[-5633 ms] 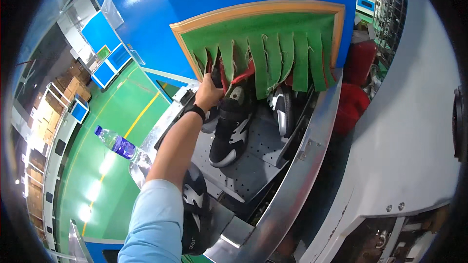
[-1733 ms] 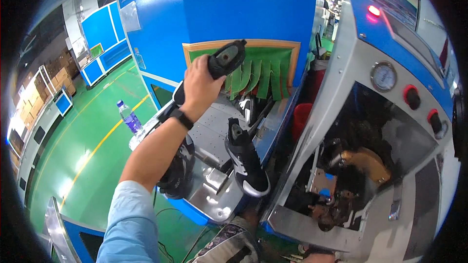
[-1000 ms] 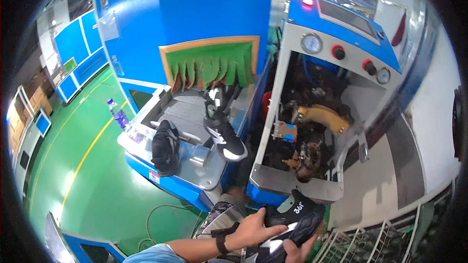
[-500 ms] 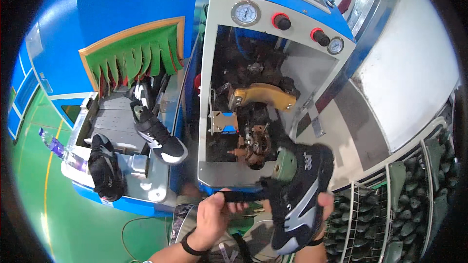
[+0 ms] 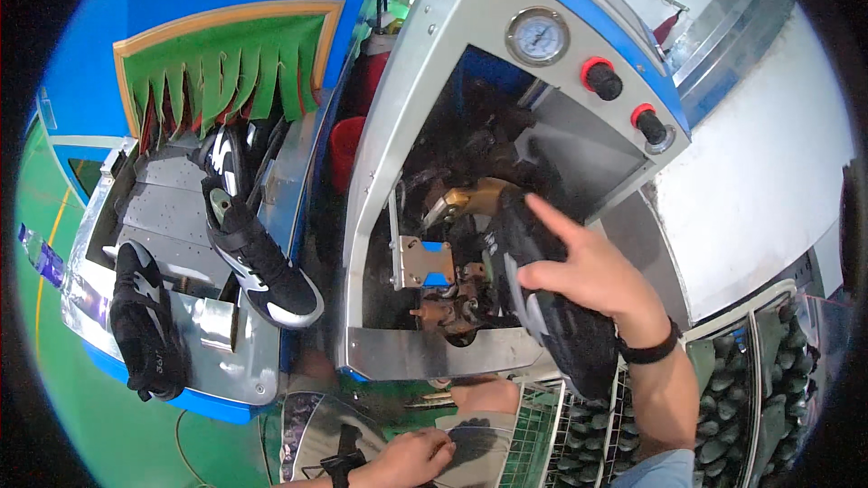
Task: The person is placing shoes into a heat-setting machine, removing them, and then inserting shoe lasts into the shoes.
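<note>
My right hand (image 5: 597, 276) grips a black shoe (image 5: 565, 343) with grey-and-white side trim, thumb and fingers spread around it. The shoe is tilted in the opening of a grey-and-blue machine (image 5: 398, 117), its upper end close to the yellow pad (image 5: 479, 194) and a rusty metal clamp (image 5: 457, 303). Whether it touches the clamp is hidden behind the shoe. Low over the lap, my left hand (image 5: 411, 456) has its fingers curled together, with nothing visible in them. A dark band circles each wrist.
On the left, a metal bench (image 5: 199, 307) carries black shoes (image 5: 258, 262) before a green strip curtain (image 5: 226, 81). A pressure gauge (image 5: 538, 36) and red-ringed knobs (image 5: 601, 79) are on the machine front. Wire racks (image 5: 723, 398) of dark green shoe lasts stand at lower right.
My right hand has carried the shoe up into the machine opening. My left hand has let go of the shoe's strap and dropped to the lap. The view has shifted and tilted.
</note>
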The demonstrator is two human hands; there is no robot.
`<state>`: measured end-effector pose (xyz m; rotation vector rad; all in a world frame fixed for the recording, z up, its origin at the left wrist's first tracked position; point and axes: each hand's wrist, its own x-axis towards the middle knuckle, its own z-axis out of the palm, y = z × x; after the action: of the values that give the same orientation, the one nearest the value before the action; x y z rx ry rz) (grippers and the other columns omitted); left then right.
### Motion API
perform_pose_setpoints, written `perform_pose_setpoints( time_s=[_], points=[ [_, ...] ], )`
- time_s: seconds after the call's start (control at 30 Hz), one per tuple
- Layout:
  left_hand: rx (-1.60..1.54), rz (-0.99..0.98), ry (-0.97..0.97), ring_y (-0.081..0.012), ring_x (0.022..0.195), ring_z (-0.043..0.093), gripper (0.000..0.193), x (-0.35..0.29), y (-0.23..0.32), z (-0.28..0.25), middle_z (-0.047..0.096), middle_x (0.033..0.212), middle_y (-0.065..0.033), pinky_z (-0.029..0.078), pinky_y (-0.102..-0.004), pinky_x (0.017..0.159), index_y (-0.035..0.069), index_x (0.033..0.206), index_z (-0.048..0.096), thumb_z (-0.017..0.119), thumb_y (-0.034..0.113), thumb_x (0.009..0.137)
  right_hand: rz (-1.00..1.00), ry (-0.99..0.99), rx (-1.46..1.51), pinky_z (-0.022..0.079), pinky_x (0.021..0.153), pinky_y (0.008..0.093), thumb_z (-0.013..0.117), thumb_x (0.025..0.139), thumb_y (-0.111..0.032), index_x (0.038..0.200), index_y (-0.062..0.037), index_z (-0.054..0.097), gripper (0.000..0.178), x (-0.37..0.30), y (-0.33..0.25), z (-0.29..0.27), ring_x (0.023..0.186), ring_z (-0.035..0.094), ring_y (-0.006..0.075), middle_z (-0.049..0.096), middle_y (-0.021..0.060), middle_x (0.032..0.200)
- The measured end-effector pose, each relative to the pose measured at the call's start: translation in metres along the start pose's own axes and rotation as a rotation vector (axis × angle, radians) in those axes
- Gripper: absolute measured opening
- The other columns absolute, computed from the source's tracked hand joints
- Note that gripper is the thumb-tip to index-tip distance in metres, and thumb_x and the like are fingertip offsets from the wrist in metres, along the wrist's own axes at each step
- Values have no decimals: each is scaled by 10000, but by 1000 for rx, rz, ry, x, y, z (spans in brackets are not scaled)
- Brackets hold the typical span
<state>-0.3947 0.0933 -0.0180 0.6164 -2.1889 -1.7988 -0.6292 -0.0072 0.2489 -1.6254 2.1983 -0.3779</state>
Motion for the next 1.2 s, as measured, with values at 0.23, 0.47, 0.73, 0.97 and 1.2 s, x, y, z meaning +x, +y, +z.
perform_pose_setpoints(
  time_s=[0.23,0.47,0.73,0.97,1.2],
  points=[
    [-40,-83,57,-418,938,660,313,-8,-8,-25,681,1004,-214,534,-483,824,3,1033,661,548,290,979,-75,132,-102,440,1010,469,693,794,-374,1566,-54,255,943,25,13,40,1139,571,506,571,378,1189],
    [-3,37,202,-442,919,642,303,-3,-9,-21,660,963,-231,509,-531,804,-10,1005,626,523,273,970,-210,397,-39,428,1019,428,662,782,-156,1567,-85,294,870,3,27,54,1154,567,423,577,289,1253],
    [50,79,142,-461,882,627,290,-16,1,18,656,892,-253,498,-532,798,-5,1006,619,502,259,990,-230,597,-82,441,996,490,659,805,-84,1595,-206,217,913,-34,12,65,1198,530,489,500,307,1351],
    [-345,92,-2,-206,855,679,313,-36,31,-14,686,944,-127,526,-358,758,51,1195,597,541,306,1022,-246,759,-320,407,1064,485,710,736,-76,1540,-75,338,886,-166,38,123,1251,481,502,486,307,1369],
    [-1459,-141,-492,-302,1330,487,1024,-26,38,-27,485,1434,-160,425,-425,1089,120,1561,251,518,798,841,-423,231,-368,493,916,497,779,801,-218,1460,-43,457,755,-273,56,138,1080,596,447,552,316,1276]
  ],
)
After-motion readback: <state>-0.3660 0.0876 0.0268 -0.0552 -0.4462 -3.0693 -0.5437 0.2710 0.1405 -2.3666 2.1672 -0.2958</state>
